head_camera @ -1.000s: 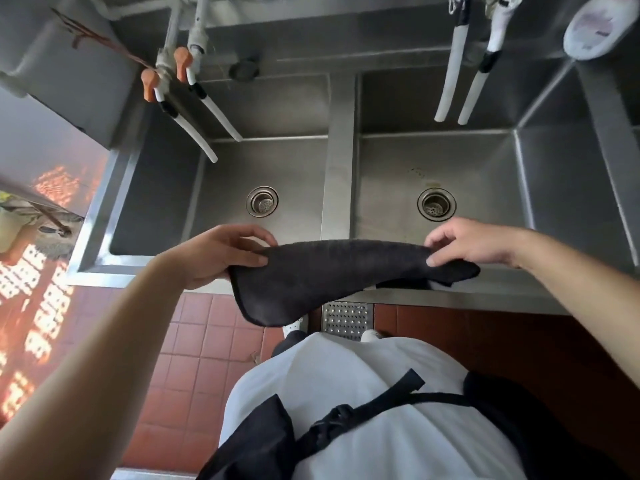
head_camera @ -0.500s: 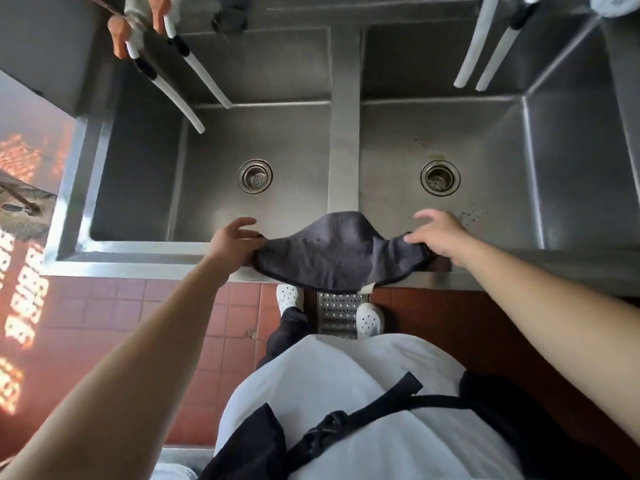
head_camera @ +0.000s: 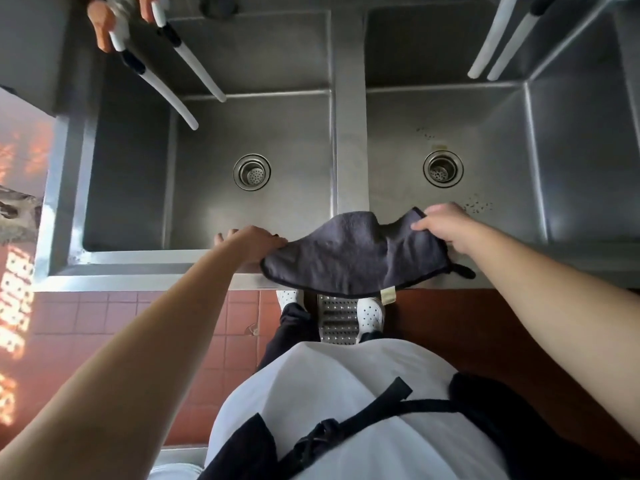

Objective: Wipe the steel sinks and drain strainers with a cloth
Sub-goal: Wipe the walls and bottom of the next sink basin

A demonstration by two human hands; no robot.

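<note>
Dark grey cloth [head_camera: 353, 252] hangs spread over the front rim [head_camera: 156, 268] of the double steel sink, straddling the divider [head_camera: 349, 133] between the two basins; a pale tag on its lower hem dangles below the rim. Left hand [head_camera: 254, 245] grips the cloth's left edge at the rim, fingers curled over it, fingertips mostly hidden on the far side. Right hand [head_camera: 445, 228] pinches the cloth's right upper corner, thumb and fingers clamped on the fabric, just inside the right basin.

Left strainer [head_camera: 252, 172] sits beyond the left hand in the left basin; right strainer [head_camera: 443, 168] beyond the right hand, with dark specks on the steel near it. White hoses [head_camera: 173, 95] hang over the far side of the left basin, two more [head_camera: 495, 43] over the right basin. Red floor tiles [head_camera: 114, 317] lie below the rim.
</note>
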